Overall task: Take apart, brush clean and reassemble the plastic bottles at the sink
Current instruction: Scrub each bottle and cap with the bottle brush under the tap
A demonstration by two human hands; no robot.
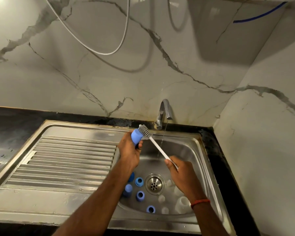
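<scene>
1. The left hand (pixel 129 150) gripped a blue bottle (pixel 136 137) with curled fingers, above the sink (pixel 194 147).
2. The right hand (pixel 179 174) pinched the brush (pixel 157 148) by its handle, its bristles against the bottle's top.
3. Blue parts (pixel 140 195) and clear parts (pixel 182 203) lay around the drain (pixel 154 184).

L hand (pixel 129 150) grips a blue bottle part (pixel 137 136) over the sink (pixel 191 150). R hand (pixel 179 171) holds the white handle of the brush (pixel 157 147), w/ grey bristles against the part's top end. Tap (pixel 163 113) runs a thin stream just beside the brush. Basin btm: blue pieces (pixel 139 181) left of drain (pixel 154 184), clear pieces (pixel 182 202) right. Ribbed drainboard (pixel 71 159) at left.
</scene>
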